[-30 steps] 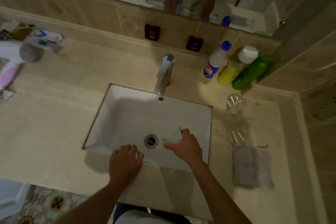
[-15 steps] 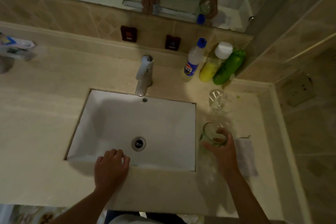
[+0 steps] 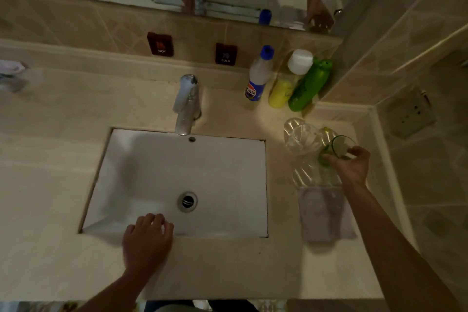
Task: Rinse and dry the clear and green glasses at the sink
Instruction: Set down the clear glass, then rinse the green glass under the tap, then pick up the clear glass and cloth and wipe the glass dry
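My right hand grips the green glass by its rim, over the counter to the right of the white sink. The clear glass stands on the counter just left of the green one, close beside it; whether they touch I cannot tell. A grey cloth lies flat on the counter below both glasses, under my right forearm. My left hand rests on the sink's front edge with fingers loosely bent, holding nothing. The chrome tap shows no water running.
A white bottle with a blue cap, a yellow bottle and a green bottle stand against the back ledge near the right wall. Hot and cold labels are on the tile. A mirror runs above. Blurred toiletries sit at far left.
My right hand lifted the green glass out of the sink and carried it right and back, to beside the clear glass. My left hand stayed on the sink's front edge.
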